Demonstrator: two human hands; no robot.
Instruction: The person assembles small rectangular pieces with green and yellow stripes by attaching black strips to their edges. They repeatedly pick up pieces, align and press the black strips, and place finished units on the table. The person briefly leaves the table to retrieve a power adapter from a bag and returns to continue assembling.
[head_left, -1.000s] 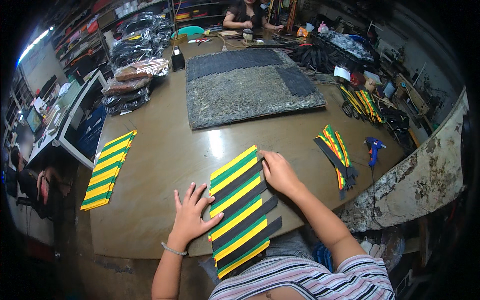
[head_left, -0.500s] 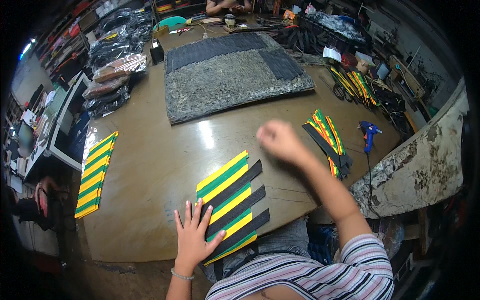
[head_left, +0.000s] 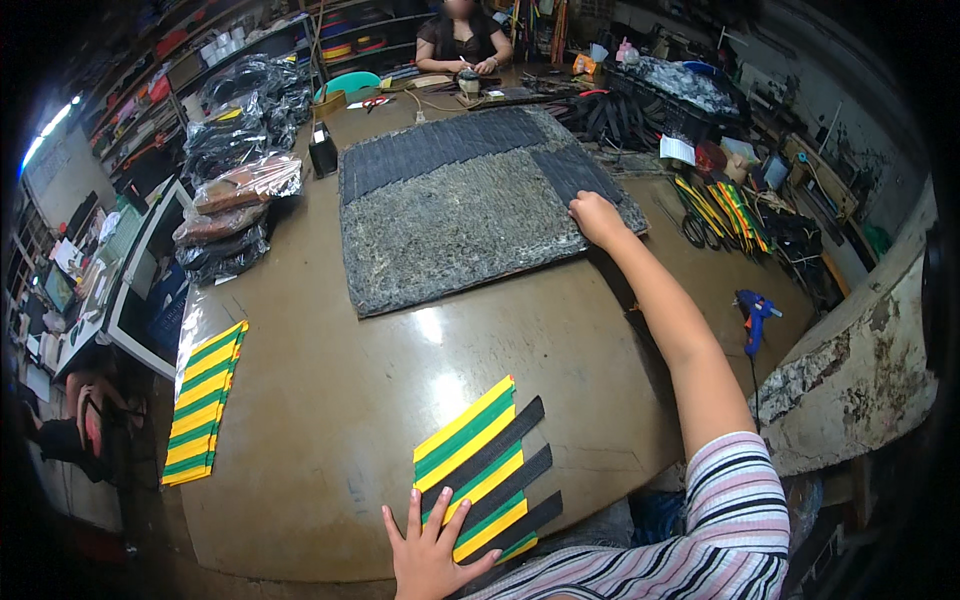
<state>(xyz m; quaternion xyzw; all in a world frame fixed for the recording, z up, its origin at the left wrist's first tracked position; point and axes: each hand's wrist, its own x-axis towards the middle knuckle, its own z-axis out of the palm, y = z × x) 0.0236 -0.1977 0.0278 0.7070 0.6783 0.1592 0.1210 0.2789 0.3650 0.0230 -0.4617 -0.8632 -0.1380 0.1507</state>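
Note:
My left hand (head_left: pixel 432 548) lies flat with fingers spread on the lower left part of a striped piece (head_left: pixel 478 432) of yellow and green bands. Several black strips (head_left: pixel 518 467) cross that piece at a slant, their ends sticking out past its right edge. My right arm stretches far forward. At the right side of a rough grey board (head_left: pixel 450 235), my right hand (head_left: pixel 600 220) is closed, its fingertips pinching at the lower end of a block of black strips (head_left: pixel 566 175). The fingertips are partly hidden.
A second yellow-green striped piece (head_left: pixel 206 405) lies at the table's left. At right are a blue glue gun (head_left: pixel 757 312), scissors (head_left: pixel 697 232) and coloured strips (head_left: pixel 735 212). Plastic-wrapped packs (head_left: pixel 232 200) are stacked at the left. Across the table sits another person (head_left: pixel 464 45).
My right hand has moved forward from above the table's middle onto the board's right side. My left hand stays on the striped piece. The view has tilted up, showing more of the other person.

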